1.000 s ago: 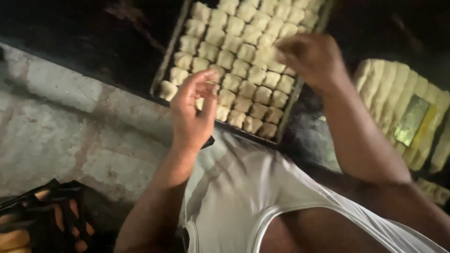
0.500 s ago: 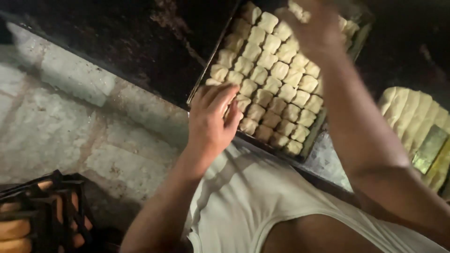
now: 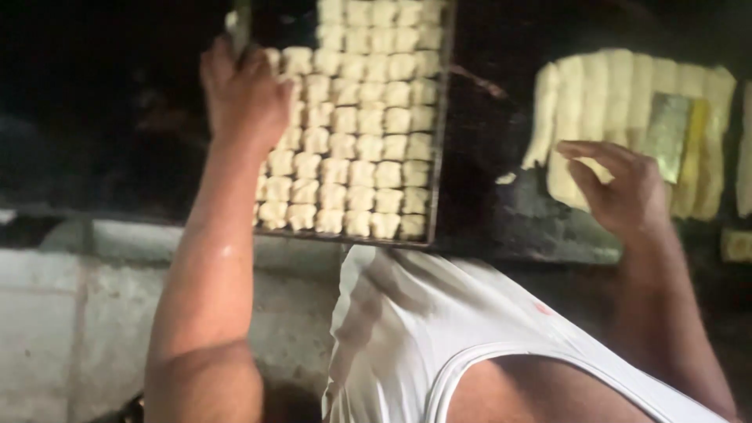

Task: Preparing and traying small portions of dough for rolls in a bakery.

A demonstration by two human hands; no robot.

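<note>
Left hand: left hand [image 3: 244, 94] raised at the far left corner of the tray [image 3: 440, 141]; fingers curled around the tray's left edge, grasping it; part of the edge shows above the knuckles, blurred.
Tray: dark metal, rectangular, lying on a dark surface [image 3: 102, 102]; near edge just past the pale ledge [image 3: 70, 313]; far end runs out of view.
Dough pieces: dough pieces [image 3: 368, 149] small, pale, roughly square; packed in close rows touching one another; they fill the tray from left edge to right rim.
Right hand: right hand [image 3: 623, 188] to the right of the tray, well apart from it; fingers loosely bent, thumb apart, holding nothing; hovering at the near left end of the dough slab [image 3: 619, 102]; contact cannot be told.
Dough slab: pale, scored into long strips side by side; on the dark surface, far right.
Scraper: flat metal scraper [image 3: 667, 133] lying on the slab, right of the right hand.
Clothing: white sleeveless shirt [image 3: 439, 329] in the near centre.
</note>
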